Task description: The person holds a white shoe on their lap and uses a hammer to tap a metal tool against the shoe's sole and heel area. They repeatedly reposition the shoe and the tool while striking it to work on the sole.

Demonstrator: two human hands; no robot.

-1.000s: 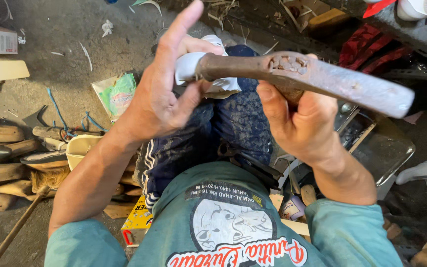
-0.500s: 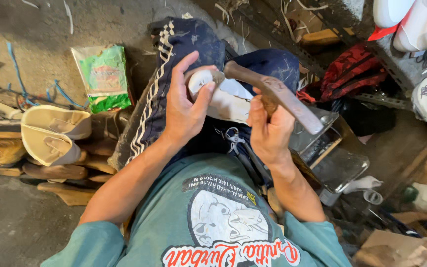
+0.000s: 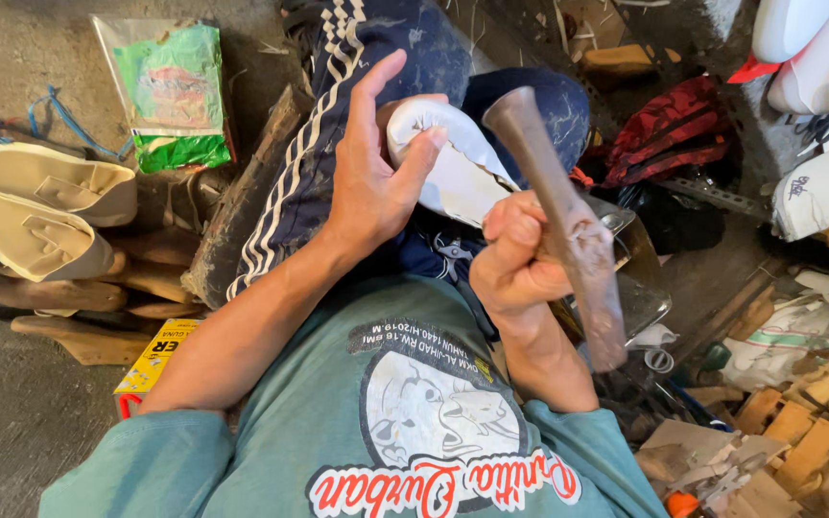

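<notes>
My left hand presses a white shoe upper against my knee, thumb on its rounded end and the other fingers raised. My right hand is closed around the wooden handle of a hammer. The hammer's head points up beside the white piece, and its handle end blurs down toward my right forearm. I sit with dark blue striped trousers under both hands.
Cream shoe uppers and brown soles lie at the left, with a green-and-white bag behind them. A yellow box sits by my left elbow. White shoes, a red cloth and wooden blocks crowd the right.
The view has dropped and moved closer. The hammer has swung from lying across the white piece to standing more upright beside it. My left hand stays on the white piece.
</notes>
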